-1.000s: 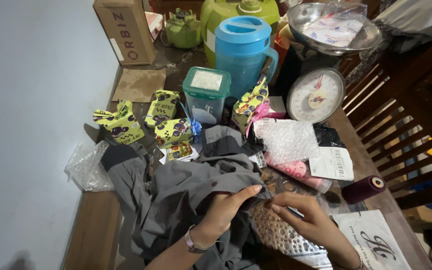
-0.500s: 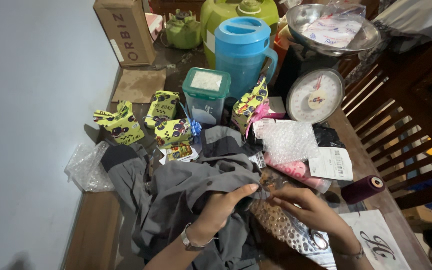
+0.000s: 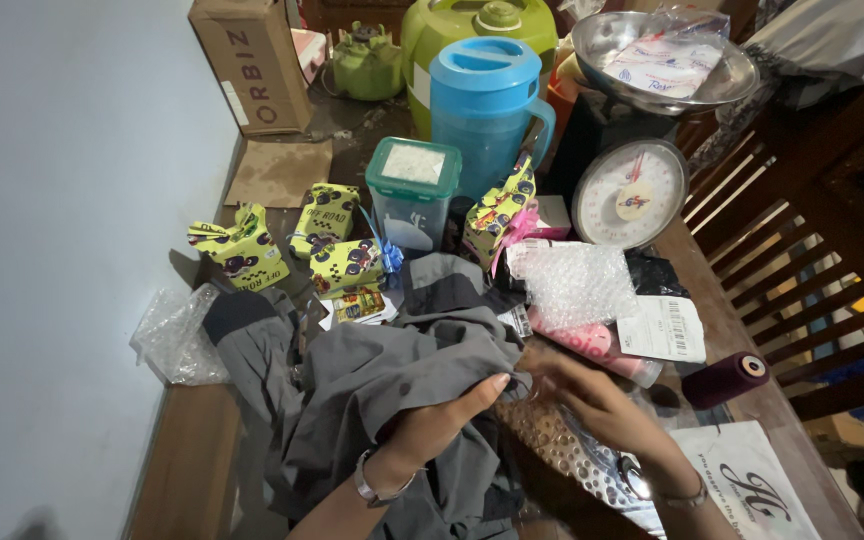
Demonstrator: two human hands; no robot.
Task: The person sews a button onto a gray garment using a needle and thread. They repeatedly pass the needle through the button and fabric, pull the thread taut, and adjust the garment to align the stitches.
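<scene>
A garment (image 3: 392, 370) lies on the table (image 3: 187, 470) before a lidded tub (image 3: 412, 195) and jug (image 3: 487, 110), with a scale (image 3: 637, 190) to their right.

Head camera looks steeply down, close over table (image 3: 192, 470).

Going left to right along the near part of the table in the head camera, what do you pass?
Clear plastic bag → grey garment → left hand → right hand → dark maroon thread spool.
</scene>
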